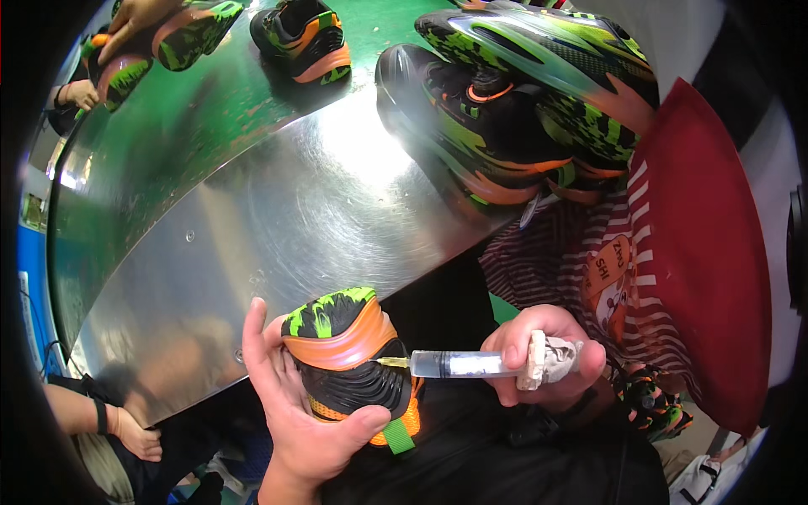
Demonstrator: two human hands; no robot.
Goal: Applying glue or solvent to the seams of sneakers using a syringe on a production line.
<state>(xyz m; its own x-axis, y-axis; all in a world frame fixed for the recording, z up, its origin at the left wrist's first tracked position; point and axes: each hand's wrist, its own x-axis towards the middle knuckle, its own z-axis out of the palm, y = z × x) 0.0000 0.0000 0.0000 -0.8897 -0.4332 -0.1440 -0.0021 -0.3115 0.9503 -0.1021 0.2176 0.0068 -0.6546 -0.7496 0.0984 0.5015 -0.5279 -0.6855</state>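
My left hand (313, 421) is closed around a black, orange and green sneaker (358, 383), its thumb pressed on the upper. The shoe is tilted, with its green-patterned sole edge toward the table and a green heel tab at the lower end. In my right hand (547, 353) lies a clear syringe (463, 364) with a pale wrapping around its rear end. The syringe points left, and its yellowish tip touches or nearly touches the seam between the sneaker's upper and its orange midsole. Whether any liquid is coming out cannot be made out.
A metal-topped table (244, 227) with a green far surface (219, 118) stretches ahead. Several similar sneakers (505, 109) are piled at the right; another shoe (303, 42) stands farther back. A red cushion-like thing (707, 244) stands at right. Other people's hands (135, 433) show at the left.
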